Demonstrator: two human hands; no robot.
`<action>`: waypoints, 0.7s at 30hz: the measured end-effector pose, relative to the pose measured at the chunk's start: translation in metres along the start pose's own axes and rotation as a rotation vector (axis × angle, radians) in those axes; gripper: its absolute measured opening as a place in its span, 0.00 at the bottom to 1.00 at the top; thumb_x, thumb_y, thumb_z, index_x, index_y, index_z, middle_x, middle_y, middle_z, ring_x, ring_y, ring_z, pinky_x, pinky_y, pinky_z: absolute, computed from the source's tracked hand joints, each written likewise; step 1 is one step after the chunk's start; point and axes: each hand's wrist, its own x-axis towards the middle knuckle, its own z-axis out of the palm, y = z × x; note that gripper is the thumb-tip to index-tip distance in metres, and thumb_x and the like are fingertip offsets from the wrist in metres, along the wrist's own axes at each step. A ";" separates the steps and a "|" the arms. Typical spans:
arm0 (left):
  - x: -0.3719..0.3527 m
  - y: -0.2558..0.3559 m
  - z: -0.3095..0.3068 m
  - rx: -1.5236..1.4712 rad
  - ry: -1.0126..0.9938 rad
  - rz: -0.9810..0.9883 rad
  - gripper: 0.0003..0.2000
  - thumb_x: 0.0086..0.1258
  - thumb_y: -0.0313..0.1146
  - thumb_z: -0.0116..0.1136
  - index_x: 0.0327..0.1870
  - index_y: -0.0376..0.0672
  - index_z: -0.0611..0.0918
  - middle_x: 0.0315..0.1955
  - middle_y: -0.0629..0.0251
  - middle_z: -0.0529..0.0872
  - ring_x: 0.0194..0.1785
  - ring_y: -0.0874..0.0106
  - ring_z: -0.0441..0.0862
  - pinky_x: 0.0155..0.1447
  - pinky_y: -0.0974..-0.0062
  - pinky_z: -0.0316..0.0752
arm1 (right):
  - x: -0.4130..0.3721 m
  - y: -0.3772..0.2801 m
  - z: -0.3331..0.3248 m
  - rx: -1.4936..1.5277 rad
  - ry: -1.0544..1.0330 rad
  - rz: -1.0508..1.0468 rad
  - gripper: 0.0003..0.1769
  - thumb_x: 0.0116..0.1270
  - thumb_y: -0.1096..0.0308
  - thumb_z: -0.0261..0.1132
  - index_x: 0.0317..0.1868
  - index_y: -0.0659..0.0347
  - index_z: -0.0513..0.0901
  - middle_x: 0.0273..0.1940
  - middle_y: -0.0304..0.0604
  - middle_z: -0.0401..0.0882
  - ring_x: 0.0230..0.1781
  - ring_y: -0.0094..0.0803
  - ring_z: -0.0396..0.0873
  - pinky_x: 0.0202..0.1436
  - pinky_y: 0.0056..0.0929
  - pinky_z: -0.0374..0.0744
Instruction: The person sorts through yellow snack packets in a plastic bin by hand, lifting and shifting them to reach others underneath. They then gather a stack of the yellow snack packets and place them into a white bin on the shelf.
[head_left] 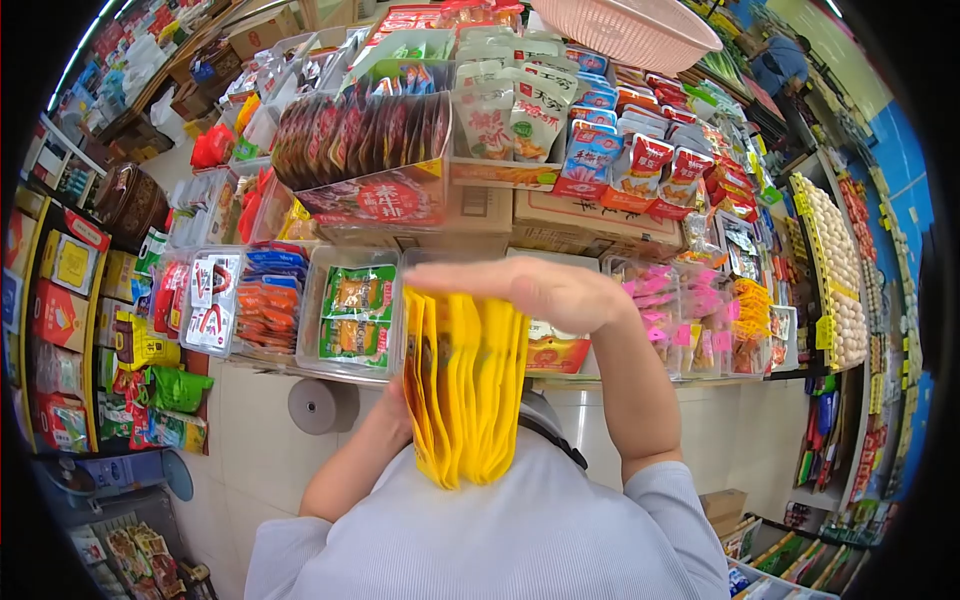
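A stack of yellow packets (465,390) stands on edge in front of my chest, fanned out a little. My right hand (540,290) lies flat across the top of the stack, its fingers stretched out to the left and slightly blurred. At the lower left side of the stack is my left hand (398,408), mostly hidden behind the packets, so its fingers do not show. Just beyond the stack, a clear bin (312,300) holds green packets (358,315). Behind my right forearm, another bin contains red and yellow packets (553,352).
A box of dark packets (365,150) and rows of red and blue snack packets (640,165) fill the display. A pink basket (630,30) is at the top. Egg trays (835,270) stand at the right; a grey round object (322,405) is below the table edge.
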 end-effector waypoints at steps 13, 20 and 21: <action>0.000 0.001 -0.003 -0.033 -0.014 0.028 0.57 0.44 0.60 0.83 0.77 0.45 0.67 0.71 0.57 0.75 0.72 0.58 0.75 0.75 0.51 0.72 | -0.015 -0.039 0.036 -0.759 0.761 -0.189 0.60 0.68 0.18 0.44 0.77 0.69 0.65 0.80 0.60 0.57 0.82 0.53 0.54 0.84 0.50 0.48; 0.008 0.001 0.005 -0.021 -0.025 0.029 0.56 0.45 0.60 0.82 0.77 0.45 0.67 0.71 0.57 0.75 0.72 0.58 0.75 0.75 0.51 0.72 | -0.003 -0.034 0.101 -1.240 0.429 0.033 0.58 0.62 0.16 0.46 0.79 0.53 0.66 0.81 0.59 0.54 0.82 0.63 0.49 0.81 0.65 0.45; 0.009 0.001 0.006 -0.022 -0.024 0.026 0.56 0.46 0.60 0.82 0.77 0.45 0.67 0.71 0.57 0.75 0.72 0.58 0.75 0.75 0.51 0.72 | 0.000 -0.030 0.102 -1.267 0.402 0.072 0.58 0.62 0.16 0.44 0.79 0.51 0.66 0.81 0.59 0.54 0.83 0.62 0.48 0.81 0.65 0.44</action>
